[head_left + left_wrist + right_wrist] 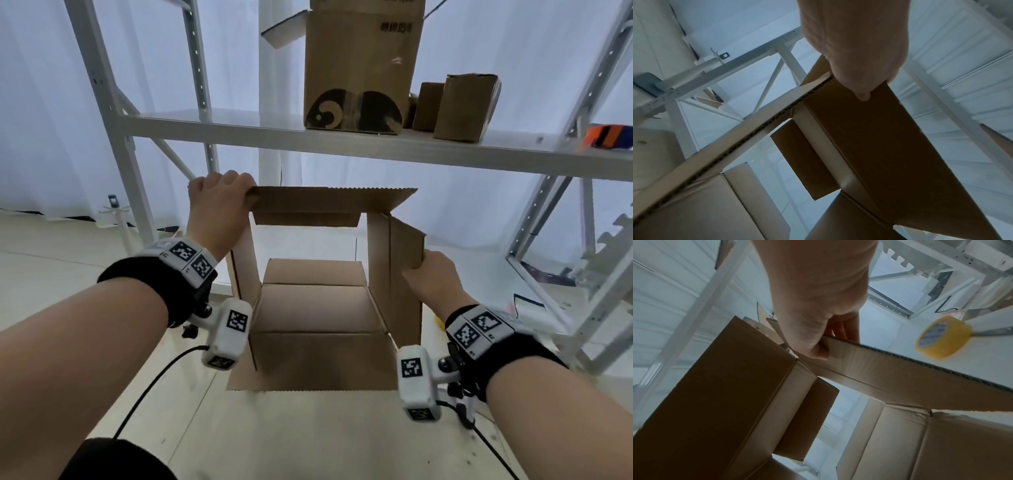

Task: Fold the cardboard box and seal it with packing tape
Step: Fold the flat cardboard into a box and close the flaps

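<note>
- while my left hand (pixel 219 195) grips the far flap's corner and my right hand (pixel 432 279) pinches a side flap, the cardboard box (pixel 318 308) hangs opened into a tube between them, in front of the shelf (pixel 376 145).
- no flap folded shut, nothing sealed; i see nothing inside it.
- the tape roll (pixel 943 337) lies apart (untouched); folding and taping remain.

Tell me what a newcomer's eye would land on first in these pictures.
An open brown cardboard box fills the centre, held up with its flaps loose: the left hand grips its far top corner and the right hand pinches a side flap. Behind, a tall brown carton stands on a white metal shelf; a yellow tape roll lies to the right.
</note>
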